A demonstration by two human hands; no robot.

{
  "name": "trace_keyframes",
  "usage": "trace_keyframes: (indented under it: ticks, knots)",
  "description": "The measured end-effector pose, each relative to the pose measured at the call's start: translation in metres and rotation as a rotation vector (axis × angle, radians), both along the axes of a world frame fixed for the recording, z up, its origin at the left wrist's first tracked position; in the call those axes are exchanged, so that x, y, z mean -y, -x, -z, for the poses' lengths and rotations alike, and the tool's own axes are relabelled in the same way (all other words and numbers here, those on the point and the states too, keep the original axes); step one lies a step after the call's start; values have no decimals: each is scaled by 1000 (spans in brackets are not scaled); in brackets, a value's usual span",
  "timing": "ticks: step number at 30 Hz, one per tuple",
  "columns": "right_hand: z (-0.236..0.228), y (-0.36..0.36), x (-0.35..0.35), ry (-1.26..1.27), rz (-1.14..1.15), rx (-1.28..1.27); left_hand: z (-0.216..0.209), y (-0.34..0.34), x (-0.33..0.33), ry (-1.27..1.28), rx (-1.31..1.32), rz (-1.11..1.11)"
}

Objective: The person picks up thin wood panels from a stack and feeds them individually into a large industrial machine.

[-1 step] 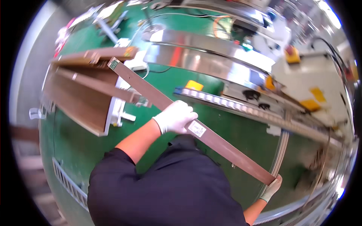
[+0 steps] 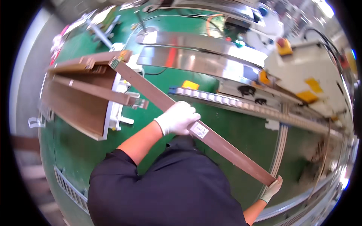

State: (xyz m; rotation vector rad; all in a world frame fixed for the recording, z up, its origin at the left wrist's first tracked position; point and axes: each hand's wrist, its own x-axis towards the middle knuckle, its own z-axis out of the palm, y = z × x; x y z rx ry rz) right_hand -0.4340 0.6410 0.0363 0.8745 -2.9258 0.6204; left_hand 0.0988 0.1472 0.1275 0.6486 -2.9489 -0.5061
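Observation:
A long, narrow brown carton slants across in front of me, from far left to near right. My left hand, in a white glove, is wrapped round it near its middle, beside a white label. At the near right end, my right hand, also gloved, grips the carton's tip; some of its fingers are hidden. The carton's far end overlaps the rim of a large open brown box in view; whether they touch I cannot tell. Another long brown piece lies across that box.
A roller conveyor rail runs from the middle to the right, with shiny metal panels behind it. A pale machine with a red-and-yellow button stands at right. Near left, a ladder-like metal frame lies along the green floor.
The background machinery has shifted slightly left in the view. The carton and both hands keep nearly the same place, and the carton's far end now sits closer over the open box's rim.

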Motion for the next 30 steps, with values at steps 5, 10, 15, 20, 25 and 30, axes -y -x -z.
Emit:
trace_keyframes:
  ticks: [5, 10, 15, 20, 25, 30]
  knots:
    - [-10, -109, -201, -140, 466, -59, 8, 122, -51, -47, -192, 387]
    - [7, -258, -360, -115, 847, 28, 23, 207, -118, -90, -139, 714]
    - [10, -386, -347, -346, 1122, 46, 62, 257, -153, -91, -51, 953]
    - [10, -424, -279, -491, 1166, -9, 76, 271, -140, -138, 47, 1060]
    - [9, -347, -144, -350, 813, -110, 89, 267, -118, -233, -132, 1127]
    - [-28, -268, 90, 44, 209, 508, 67, 259, -36, -390, -403, 801]
